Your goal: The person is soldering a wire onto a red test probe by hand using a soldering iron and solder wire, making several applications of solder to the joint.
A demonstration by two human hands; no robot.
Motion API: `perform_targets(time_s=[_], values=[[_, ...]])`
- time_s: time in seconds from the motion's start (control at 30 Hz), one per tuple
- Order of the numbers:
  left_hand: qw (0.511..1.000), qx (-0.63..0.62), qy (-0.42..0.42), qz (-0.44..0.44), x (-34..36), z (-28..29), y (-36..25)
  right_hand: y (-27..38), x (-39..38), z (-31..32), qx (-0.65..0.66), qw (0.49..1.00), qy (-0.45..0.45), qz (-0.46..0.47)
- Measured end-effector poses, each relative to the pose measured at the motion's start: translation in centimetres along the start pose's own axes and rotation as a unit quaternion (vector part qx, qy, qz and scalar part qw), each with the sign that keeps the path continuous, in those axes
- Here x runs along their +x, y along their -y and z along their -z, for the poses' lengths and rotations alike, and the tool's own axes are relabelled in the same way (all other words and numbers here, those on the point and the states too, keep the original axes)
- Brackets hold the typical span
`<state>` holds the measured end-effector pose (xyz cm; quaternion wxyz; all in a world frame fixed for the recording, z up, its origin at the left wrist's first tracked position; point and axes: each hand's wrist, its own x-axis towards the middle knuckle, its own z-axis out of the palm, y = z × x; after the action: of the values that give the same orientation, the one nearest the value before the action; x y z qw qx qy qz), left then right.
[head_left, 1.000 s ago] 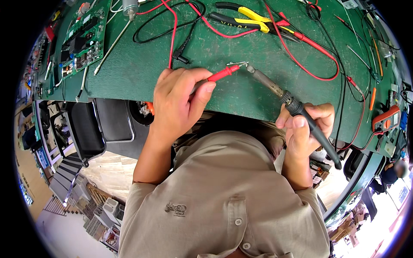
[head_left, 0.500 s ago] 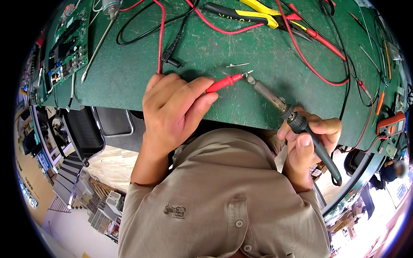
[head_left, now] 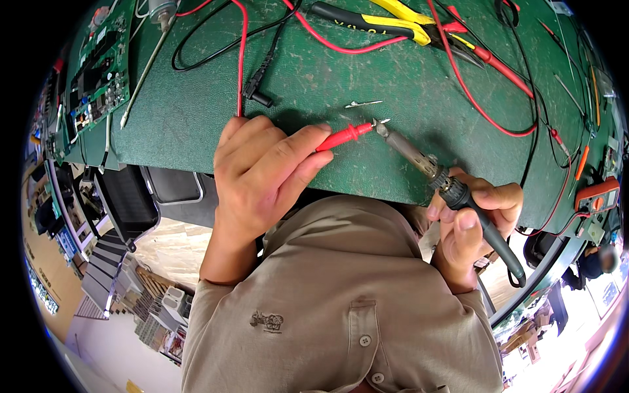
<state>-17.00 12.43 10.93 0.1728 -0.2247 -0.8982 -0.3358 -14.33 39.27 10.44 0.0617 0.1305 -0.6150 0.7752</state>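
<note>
Between thumb and fingers, my left hand point(head_left: 262, 173) pinches a red test probe point(head_left: 344, 137), whose metal end points right. A red wire point(head_left: 242, 65) runs up from behind that hand. My right hand point(head_left: 475, 213) is wrapped round the dark handle of a soldering iron point(head_left: 452, 188). The iron's tip meets the metal end of the probe, or lies right over it; contact is too small to make out. Just above the two tips, a thin metal pin point(head_left: 363, 103) lies on the green mat point(head_left: 196, 124).
Yellow-and-black pliers point(head_left: 419, 29) lie at the far side, beside a second red probe point(head_left: 501, 69). A black angled plug point(head_left: 257, 95) rests beyond my left hand. Green circuit boards point(head_left: 101, 65) stand at the left; an orange multimeter point(head_left: 597, 195) sits at the right edge.
The iron's tip has shifted slightly left and down, onto the base of the probe's metal end. My left hand and the probe have dropped a little toward me.
</note>
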Motion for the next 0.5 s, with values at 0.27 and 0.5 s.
perform_targets(time_s=[0.27,0.5], values=[[1.0,-0.005,0.003,-0.009,-0.04,0.13,0.06,0.14,0.11,-0.02,-0.011,1.0,0.007,-0.002],[1.0,-0.002,0.004,-0.013,-0.08,0.08,0.11,0.01,-0.19,-0.49,-0.059,0.998,-0.029,0.005]])
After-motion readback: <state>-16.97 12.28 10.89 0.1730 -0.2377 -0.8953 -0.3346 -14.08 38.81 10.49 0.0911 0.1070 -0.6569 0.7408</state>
